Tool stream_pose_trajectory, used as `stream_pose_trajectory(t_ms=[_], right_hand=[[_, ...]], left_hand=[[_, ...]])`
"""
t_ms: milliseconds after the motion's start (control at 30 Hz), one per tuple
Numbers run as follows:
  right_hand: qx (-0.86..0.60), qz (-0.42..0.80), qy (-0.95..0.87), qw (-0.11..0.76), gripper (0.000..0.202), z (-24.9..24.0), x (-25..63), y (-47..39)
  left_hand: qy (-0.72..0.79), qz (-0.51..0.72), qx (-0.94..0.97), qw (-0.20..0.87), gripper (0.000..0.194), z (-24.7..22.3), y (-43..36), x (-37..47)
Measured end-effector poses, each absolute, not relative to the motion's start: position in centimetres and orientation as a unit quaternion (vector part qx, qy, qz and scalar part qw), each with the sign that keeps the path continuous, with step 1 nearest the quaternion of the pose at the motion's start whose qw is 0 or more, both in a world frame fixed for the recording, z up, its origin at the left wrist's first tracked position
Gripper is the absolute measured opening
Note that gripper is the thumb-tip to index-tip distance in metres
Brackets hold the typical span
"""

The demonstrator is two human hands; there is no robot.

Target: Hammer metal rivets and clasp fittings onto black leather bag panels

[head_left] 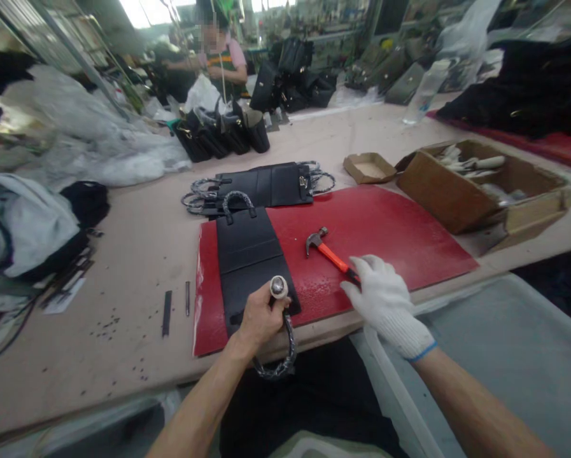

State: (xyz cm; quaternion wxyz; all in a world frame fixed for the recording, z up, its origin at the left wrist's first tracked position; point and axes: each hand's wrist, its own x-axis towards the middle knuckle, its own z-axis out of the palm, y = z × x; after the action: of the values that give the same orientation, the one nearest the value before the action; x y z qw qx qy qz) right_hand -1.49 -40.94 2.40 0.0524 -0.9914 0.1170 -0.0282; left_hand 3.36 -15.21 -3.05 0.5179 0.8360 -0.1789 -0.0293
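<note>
My bare left hand point(265, 315) is closed round an upright punch tool point(279, 287) with a pale rim and metal top. It stands over the near end of a black leather bag piece point(249, 254), beside a plastic-wrapped handle point(289, 346). The bag piece lies on a red mat point(361, 222). In a white glove, my right hand point(383, 299) is at the black grip end of a claw hammer point(330, 253) with an orange shaft. The hammer lies on the mat, head pointing away to the left. The glove's fingers partly hide the grip.
More black bag pieces point(266, 184) lie behind the mat. An open cardboard box point(447, 184) and a small tray point(368, 168) stand at right. A dark strip point(167, 313) and metal rod point(187, 299) lie left. Across the table is a person point(225, 63).
</note>
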Motion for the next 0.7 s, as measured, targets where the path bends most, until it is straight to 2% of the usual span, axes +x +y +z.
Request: stream_pose_trajectory(t_ms=[33,100,167,300,433,467,567,600,633,700], right_hand=[[-0.993,-0.019,0.119,0.019,0.047,1.9,-1.5,-41.8],[-0.992,0.034,0.124,-0.007,0.038,0.8,-1.4,-42.7],[-0.989,0.069,0.130,0.004,0.030,-0.2,-1.2,-43.0],[-0.984,0.079,0.149,0.062,0.026,-0.2,0.0,-43.1],[-0.972,0.071,0.141,0.175,0.020,3.3,0.2,-42.9],[-0.960,0.059,0.134,0.237,0.025,4.6,-0.3,-42.7],[-0.850,0.032,0.088,0.519,0.039,9.0,-2.4,-41.3],[-0.807,0.030,0.068,0.585,0.040,10.3,-3.2,-40.7],[-0.784,0.024,0.049,0.618,0.041,11.3,-4.0,-40.2],[-0.821,-0.006,0.015,0.571,0.037,12.2,-5.1,-39.3]], left_hand=[[-0.178,-0.032,0.836,0.519,0.015,-3.2,-15.2,3.4],[-0.176,-0.035,0.832,0.525,0.013,-3.4,-15.3,3.5],[-0.178,-0.032,0.829,0.530,0.011,-3.5,-15.3,3.6],[-0.184,-0.021,0.828,0.529,0.012,-3.5,-15.3,3.8],[-0.185,-0.023,0.824,0.535,0.013,-3.3,-15.4,3.9],[-0.186,-0.025,0.823,0.535,0.013,-3.2,-15.4,4.0],[-0.187,-0.030,0.826,0.531,0.011,-2.9,-15.4,4.0],[-0.186,-0.030,0.826,0.531,0.010,-2.8,-15.4,3.9],[-0.186,-0.031,0.827,0.530,0.009,-2.6,-15.4,3.9],[-0.187,-0.035,0.826,0.530,0.006,-2.4,-15.4,3.9]])
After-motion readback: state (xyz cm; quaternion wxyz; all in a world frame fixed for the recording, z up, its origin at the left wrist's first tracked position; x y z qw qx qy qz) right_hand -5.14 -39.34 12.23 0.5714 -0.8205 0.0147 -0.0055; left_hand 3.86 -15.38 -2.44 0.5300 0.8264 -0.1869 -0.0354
